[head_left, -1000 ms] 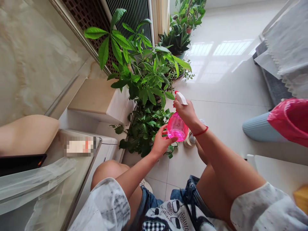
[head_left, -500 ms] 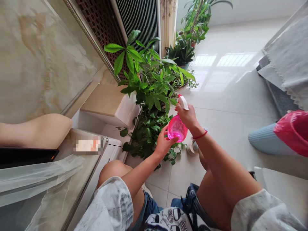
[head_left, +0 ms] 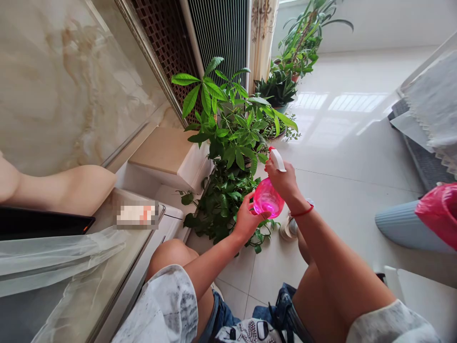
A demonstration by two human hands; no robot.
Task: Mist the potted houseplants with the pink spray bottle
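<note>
Left hand cups base of pink bottle, mid-scene; probably light, smooth plastic, slick if wet. Right hand wrapped round neck at white head: likely best hold, base steadied. Vine to left, leafy plant farther.

A person's right hand grips the neck of a pink spray bottle beneath its white sprayer head; the left hand cups the lower body. Just beyond, a broad-leaved plant rises above trailing foliage. At right, a blue bin, lined with a pink bag, stands on pale floor tiles.
</note>
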